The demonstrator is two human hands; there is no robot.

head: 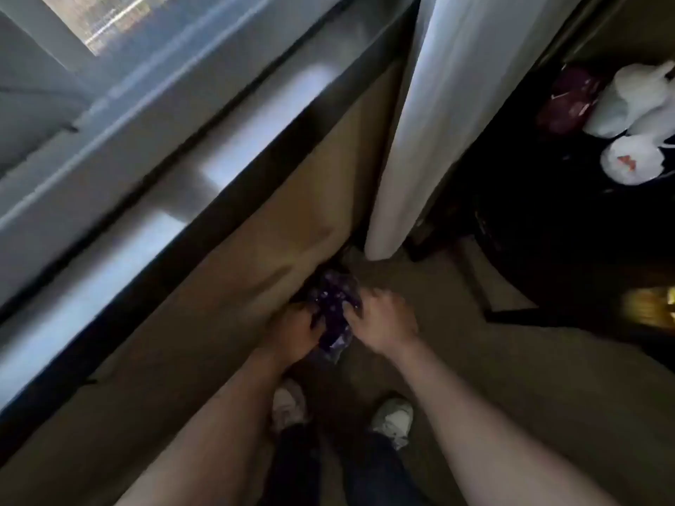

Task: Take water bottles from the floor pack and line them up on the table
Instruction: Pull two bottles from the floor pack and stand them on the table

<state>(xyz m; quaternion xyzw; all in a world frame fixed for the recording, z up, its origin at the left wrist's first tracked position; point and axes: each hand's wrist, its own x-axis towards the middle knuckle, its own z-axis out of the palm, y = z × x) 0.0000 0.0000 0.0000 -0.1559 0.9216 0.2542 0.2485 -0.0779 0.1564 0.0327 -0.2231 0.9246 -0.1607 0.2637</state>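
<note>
A pack of water bottles (334, 308) in purple plastic wrap lies on the floor, tucked against the beige wall under the window sill. Both my arms reach down to it. My left hand (297, 332) grips the pack's left side, fingers curled into the wrap. My right hand (380, 321) grips its right side. The frame is blurred and single bottles cannot be made out. The dark table (548, 199) stands at the right, its top mostly in shadow.
A white curtain (438, 122) hangs just behind the pack. A grey window sill (182, 169) runs along the left. White plastic bags (635, 115) and a dark red bag (569, 100) lie at the upper right. My two white shoes (392, 419) stand on the carpet below.
</note>
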